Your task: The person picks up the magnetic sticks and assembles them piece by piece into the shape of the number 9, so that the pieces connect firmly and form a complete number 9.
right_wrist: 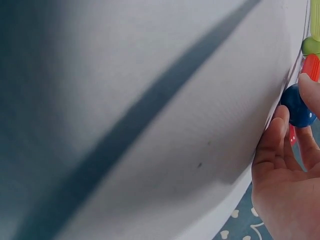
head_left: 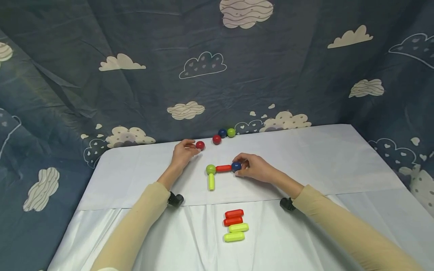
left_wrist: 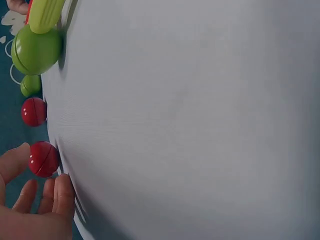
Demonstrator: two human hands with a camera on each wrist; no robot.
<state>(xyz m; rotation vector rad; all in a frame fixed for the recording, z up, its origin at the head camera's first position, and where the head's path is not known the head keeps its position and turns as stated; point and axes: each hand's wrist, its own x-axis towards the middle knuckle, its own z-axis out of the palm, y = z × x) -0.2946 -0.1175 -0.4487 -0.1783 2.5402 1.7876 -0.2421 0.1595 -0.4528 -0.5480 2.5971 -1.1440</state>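
Note:
My left hand point(head_left: 184, 153) is at a red ball point(head_left: 200, 145) near the table's back edge. In the left wrist view, thumb and spread fingers stand around this red ball point(left_wrist: 44, 159), with a gap under it. My right hand point(head_left: 256, 167) holds a blue ball point(head_left: 236, 166) between thumb and fingers; the right wrist view shows the thumb on the blue ball point(right_wrist: 298, 106). That ball sits at the right end of a red stick point(head_left: 223, 168). A green ball point(head_left: 211, 169) joins the stick's other end, and a yellow-green stick point(head_left: 211, 182) runs from it toward me.
Behind lie another red ball point(head_left: 216, 139), a dark blue ball point(head_left: 222, 133) and a green ball point(head_left: 231, 132). In front are two red sticks point(head_left: 234, 213) and two yellow-green sticks point(head_left: 234, 236). A cloud-patterned curtain point(head_left: 162, 86) hangs behind the white table point(head_left: 305, 162).

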